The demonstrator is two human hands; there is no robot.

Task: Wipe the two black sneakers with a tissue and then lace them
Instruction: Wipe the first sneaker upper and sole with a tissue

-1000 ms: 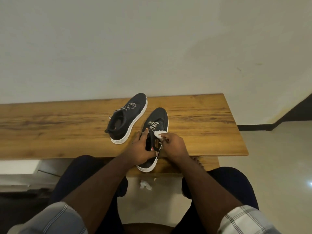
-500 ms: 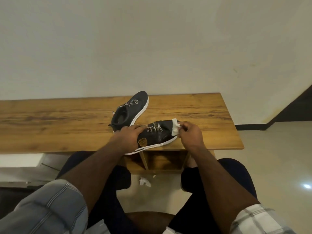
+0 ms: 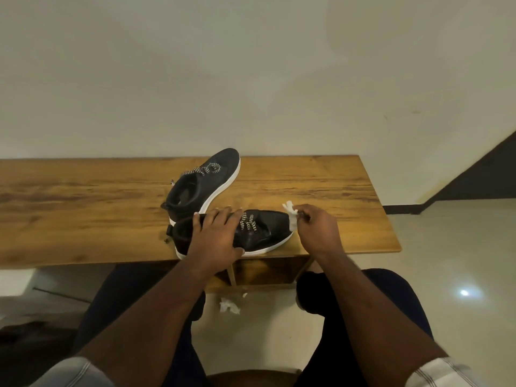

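Note:
Two black sneakers with white soles lie on a wooden table [image 3: 83, 213]. The near sneaker [image 3: 268, 230] lies across the table's front edge, toe to the right. My left hand [image 3: 217, 238] grips it over the collar and laces. My right hand [image 3: 315, 230] pinches a white tissue [image 3: 290, 216] against the toe tip. The far sneaker [image 3: 206, 182] stands behind it, toe pointing away, with black-and-white laces bunched on top.
A crumpled tissue [image 3: 229, 305] lies on the tiled floor between my knees. Under the table's front edge there is an open wooden shelf [image 3: 265, 272]. A plain wall rises right behind the table. The table's right end stops at about [image 3: 391, 219].
I turned the near sneaker from pointing away to lying sideways, toe to the right. My right hand moved the tissue from the laces out to the toe tip.

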